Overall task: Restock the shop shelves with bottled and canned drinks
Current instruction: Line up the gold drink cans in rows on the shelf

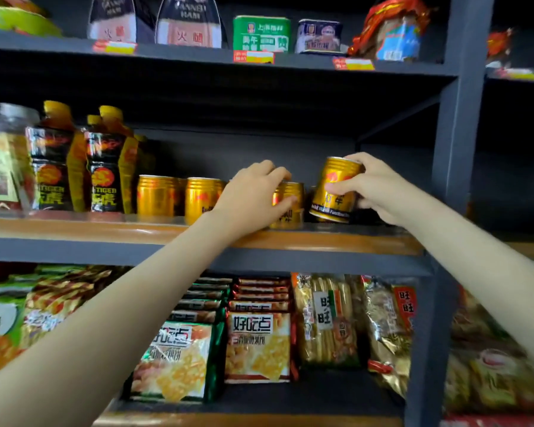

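On the middle shelf [336, 240] stand two gold drink cans [179, 195] in a row. My left hand [253, 192] grips a third gold can [289, 208] that stands on the shelf, fingers curled over its top. My right hand [373, 186] holds a fourth gold can [333, 192], tilted to the left, its base at or just above the shelf; I cannot tell which. Black and gold energy-drink bottles [77, 167] stand at the left of the same shelf.
A dark metal upright [457, 134] bounds the shelf on the right. A clear jar [3, 161] sits far left. Tinned meat [261, 33] lines the top shelf. Snack packets [259, 343] fill the shelf below. Dark open space lies behind the cans.
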